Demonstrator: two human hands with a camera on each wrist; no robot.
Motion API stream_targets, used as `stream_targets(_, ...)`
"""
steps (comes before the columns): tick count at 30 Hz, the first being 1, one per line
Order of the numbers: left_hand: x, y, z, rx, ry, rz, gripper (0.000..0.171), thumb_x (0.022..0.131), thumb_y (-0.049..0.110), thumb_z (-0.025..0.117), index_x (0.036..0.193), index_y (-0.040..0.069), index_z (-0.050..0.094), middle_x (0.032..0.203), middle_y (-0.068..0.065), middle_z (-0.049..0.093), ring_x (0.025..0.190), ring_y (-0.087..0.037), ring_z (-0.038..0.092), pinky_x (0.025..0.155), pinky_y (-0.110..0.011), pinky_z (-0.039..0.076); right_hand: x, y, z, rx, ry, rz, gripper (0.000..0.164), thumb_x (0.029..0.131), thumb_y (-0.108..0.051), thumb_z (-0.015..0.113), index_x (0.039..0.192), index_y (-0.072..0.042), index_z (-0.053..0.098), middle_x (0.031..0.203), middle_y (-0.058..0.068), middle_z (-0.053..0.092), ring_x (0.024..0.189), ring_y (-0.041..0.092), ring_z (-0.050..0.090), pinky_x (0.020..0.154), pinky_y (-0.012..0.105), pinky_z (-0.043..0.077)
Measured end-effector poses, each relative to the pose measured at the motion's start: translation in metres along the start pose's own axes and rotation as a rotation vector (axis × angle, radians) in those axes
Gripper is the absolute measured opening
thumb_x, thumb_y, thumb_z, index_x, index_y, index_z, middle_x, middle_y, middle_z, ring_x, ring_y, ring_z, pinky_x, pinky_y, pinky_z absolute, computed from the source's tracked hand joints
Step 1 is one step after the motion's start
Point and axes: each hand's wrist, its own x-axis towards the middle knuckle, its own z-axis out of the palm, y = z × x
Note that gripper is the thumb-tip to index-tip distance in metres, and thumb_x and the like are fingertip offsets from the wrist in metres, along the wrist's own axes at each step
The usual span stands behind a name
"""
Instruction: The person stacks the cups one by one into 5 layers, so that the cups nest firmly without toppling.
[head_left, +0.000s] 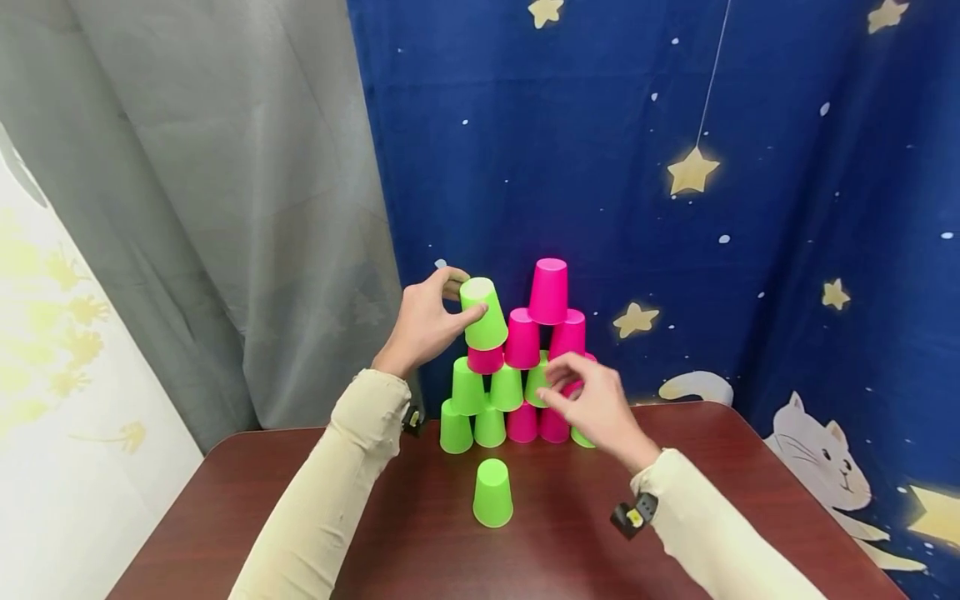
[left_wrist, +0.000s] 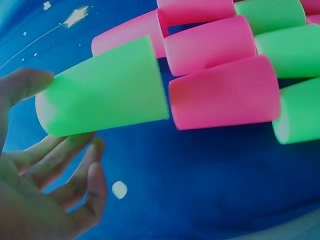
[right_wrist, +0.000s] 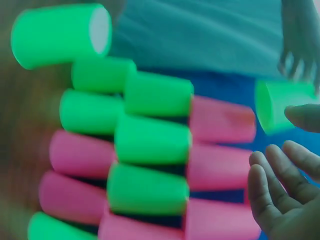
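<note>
My left hand (head_left: 422,325) pinches an upside-down green cup (head_left: 486,321) between thumb and fingers, tilted slightly. It is held above the left pink cup (head_left: 485,359) in the third row of a cup pyramid. In the left wrist view, the held cup (left_wrist: 107,92) has its rim close to that pink cup (left_wrist: 225,93); whether they touch, I cannot tell. A pink cup (head_left: 550,292) tops the right side of the stack. My right hand (head_left: 596,410) hovers before the stack's right part, fingers loosely bent, holding nothing.
Lower rows mix green cups (head_left: 468,387) and pink cups (head_left: 522,423). One green cup (head_left: 492,493) stands upside down in front of the pyramid on the brown table (head_left: 420,533). Behind hang a blue star-patterned curtain (head_left: 570,167) and a grey curtain (head_left: 247,208).
</note>
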Motion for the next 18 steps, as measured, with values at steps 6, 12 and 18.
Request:
stream_targets(6,0.009,-0.003,0.016,-0.063,0.113,0.031,0.044,0.09,0.033,0.074,0.124,0.01,0.06,0.115,-0.01,0.072,0.113,-0.028,0.066,0.097,-0.045,0.051,-0.018,0.0,0.028,0.017,-0.146,-0.018,0.021,0.079,-0.012,0.084,0.095,-0.014,0.07,0.085,-0.002,0.072,0.078,0.01,0.067,0.068,0.022,0.055)
stream_targets(12,0.019,-0.001,0.03,-0.114,0.172,0.005,0.047,0.091,0.034,0.073,0.128,0.011,0.056,0.118,-0.01,0.069,0.114,-0.025,0.064,0.097,-0.045,0.051,-0.03,0.009,0.049,-0.032,-0.246,-0.038,0.023,0.078,-0.014,0.084,0.095,-0.014,0.069,0.088,-0.005,0.07,0.083,0.015,0.068,0.076,0.028,0.057)
stream_targets(18,0.027,0.001,0.04,-0.134,0.181,-0.019,0.046,0.09,0.033,0.075,0.122,0.01,0.052,0.119,-0.01,0.07,0.114,-0.024,0.065,0.095,-0.043,0.052,-0.037,0.016,0.06,-0.065,-0.307,-0.038,0.023,0.077,-0.016,0.084,0.094,-0.015,0.068,0.087,-0.006,0.069,0.085,0.018,0.068,0.078,0.032,0.057)
